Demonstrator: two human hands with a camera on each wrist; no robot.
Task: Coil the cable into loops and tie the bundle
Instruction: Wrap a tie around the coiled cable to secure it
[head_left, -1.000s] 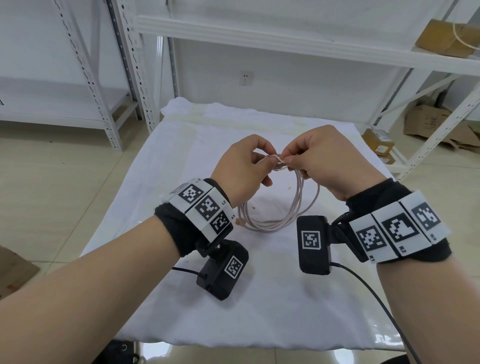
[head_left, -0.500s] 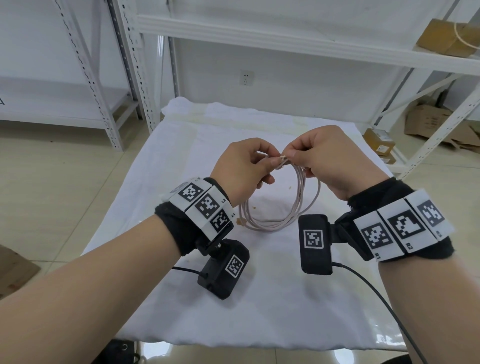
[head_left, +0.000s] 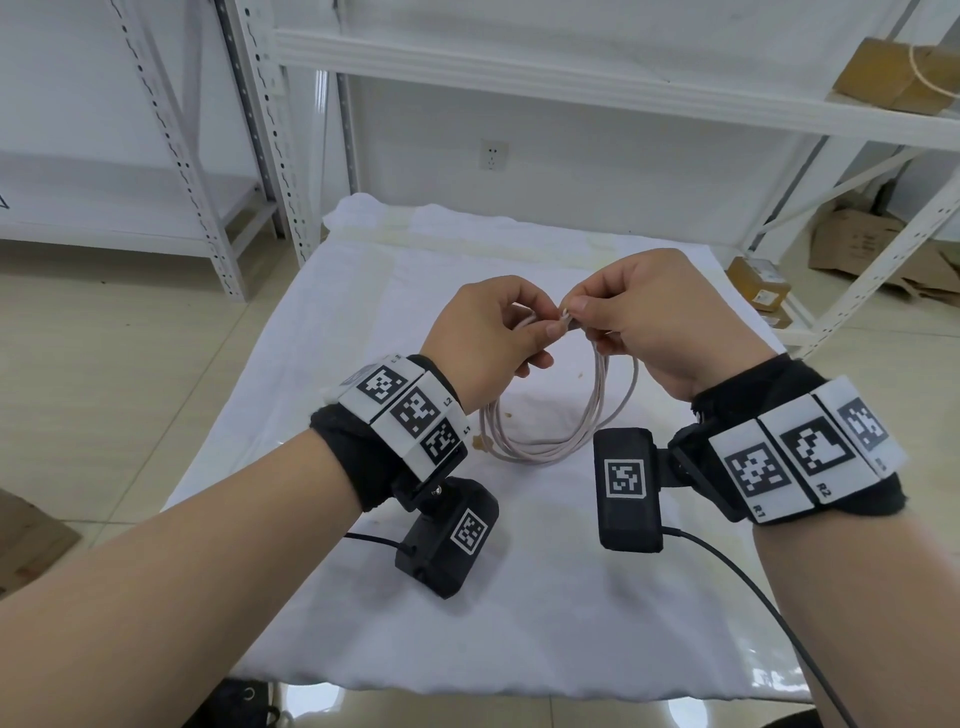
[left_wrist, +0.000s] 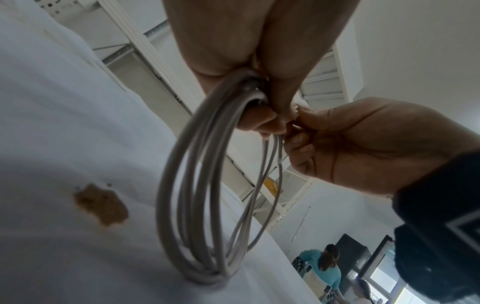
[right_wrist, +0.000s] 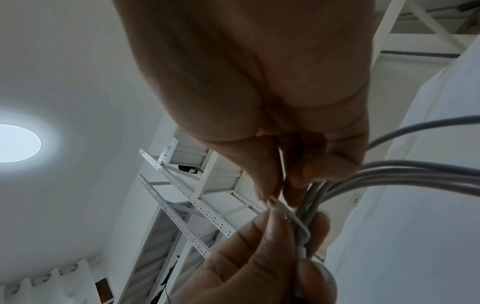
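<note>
A pale grey cable (head_left: 597, 410) is wound into several loops; its lower end rests on the white cloth (head_left: 363, 322). My left hand (head_left: 540, 326) grips the top of the coil (left_wrist: 197, 205), fingers curled round the strands. My right hand (head_left: 587, 306) meets it there and pinches a thin white tie (head_left: 565, 314) between thumb and forefinger. In the right wrist view the tie (right_wrist: 291, 216) wraps round the gathered strands (right_wrist: 389, 174), between my right fingertips (right_wrist: 267, 193) and my left hand (right_wrist: 259, 257). How far the tie is fastened is hidden by fingers.
The cloth covers a small table and carries a brown stain (left_wrist: 101, 205) left of the coil. White metal shelving (head_left: 291, 156) stands behind and to the right, with cardboard boxes (head_left: 883, 260) on the floor. A black lead (head_left: 753, 587) trails from my right wrist camera.
Both hands stay together at the coil's top. The right hand has shifted slightly up and right, and the fingertips have closed tighter on the tie. The coil hangs as before.
</note>
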